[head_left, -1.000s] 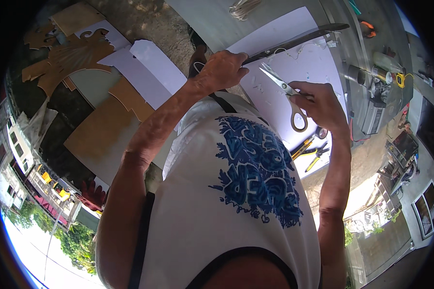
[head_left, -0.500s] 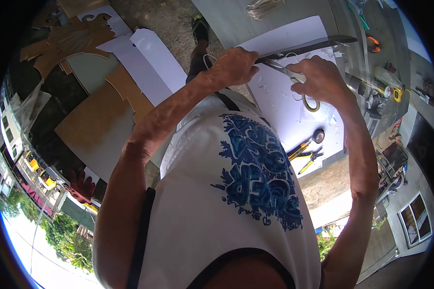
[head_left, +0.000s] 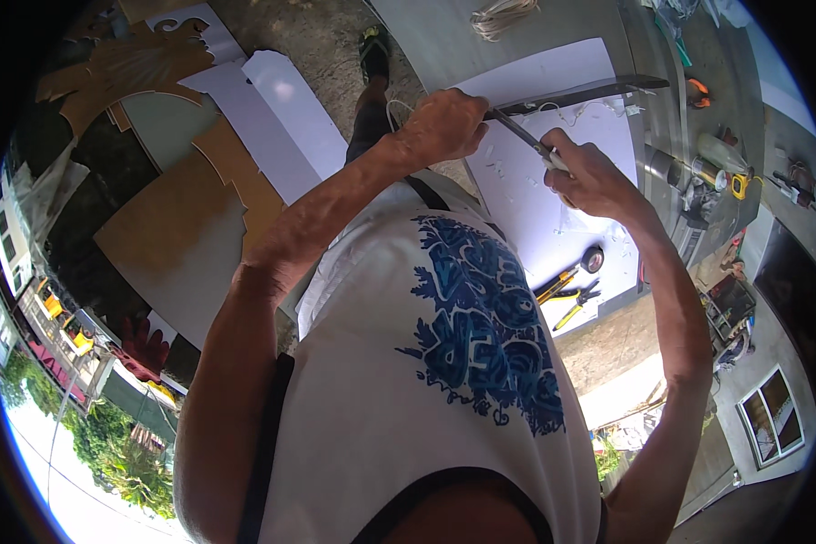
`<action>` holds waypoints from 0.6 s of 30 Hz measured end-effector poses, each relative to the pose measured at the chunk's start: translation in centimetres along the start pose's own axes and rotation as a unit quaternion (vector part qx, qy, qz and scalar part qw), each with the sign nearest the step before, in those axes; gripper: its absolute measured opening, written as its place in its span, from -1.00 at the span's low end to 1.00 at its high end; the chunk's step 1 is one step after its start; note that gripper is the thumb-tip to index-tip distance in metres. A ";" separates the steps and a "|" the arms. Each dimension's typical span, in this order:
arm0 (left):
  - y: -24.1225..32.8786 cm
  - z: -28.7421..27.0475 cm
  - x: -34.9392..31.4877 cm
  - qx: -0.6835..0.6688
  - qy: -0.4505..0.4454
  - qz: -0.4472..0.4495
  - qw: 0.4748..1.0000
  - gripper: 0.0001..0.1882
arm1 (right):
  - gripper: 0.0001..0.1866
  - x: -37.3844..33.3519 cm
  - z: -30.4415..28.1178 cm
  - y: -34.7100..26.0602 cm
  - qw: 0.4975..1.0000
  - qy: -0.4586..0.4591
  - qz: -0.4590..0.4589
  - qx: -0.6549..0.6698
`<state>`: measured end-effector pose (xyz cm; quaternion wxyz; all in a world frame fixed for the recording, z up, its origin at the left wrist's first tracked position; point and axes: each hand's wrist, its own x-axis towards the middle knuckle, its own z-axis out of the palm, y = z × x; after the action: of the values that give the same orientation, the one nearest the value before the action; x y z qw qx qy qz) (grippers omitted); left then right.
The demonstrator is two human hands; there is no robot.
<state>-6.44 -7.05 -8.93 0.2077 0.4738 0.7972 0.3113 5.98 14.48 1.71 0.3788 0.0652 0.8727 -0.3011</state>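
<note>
My right hand is closed round the handles of a pair of scissors, whose blades point up and left toward my other hand. Now the blades look nearly together. My left hand is closed at the near end of a long, dark, curved strip, beside the scissor tips; its fingertips partly hide what they pinch. A thin white wire runs along the strip, and a wire loop shows by my left wrist. Under both hands lies a white sheet dotted with small clear scraps.
On the sheet's near part lie yellow-and-black pliers, a yellow cutter and a roll of black tape. A coil of pale cord sits beyond. To the left are brown cut-out boards and a white panel.
The scissors have turned and their handles have come closer together in my right hand, which has shifted slightly down. The dark strip has tilted a little; my left hand has barely moved.
</note>
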 end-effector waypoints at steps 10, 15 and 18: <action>0.3 -0.7 0.1 -0.034 -0.023 -0.027 0.999 -0.70 | -0.63 -4.5 11.8 -2.2 0.767 0.119 0.071 0.626; 0.0 -0.5 0.0 -0.037 -0.009 -0.028 0.999 -0.69 | -0.47 -5.5 12.1 -4.0 0.783 0.119 0.058 0.608; 0.0 -0.4 0.0 -0.033 -0.007 -0.027 0.999 -0.69 | -0.45 -6.9 11.7 -4.8 0.863 0.155 0.016 0.481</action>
<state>-6.75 -7.15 -8.65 0.2372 0.4470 0.7976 0.3284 16.52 4.62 2.61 0.1647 0.2987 0.6661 -0.6633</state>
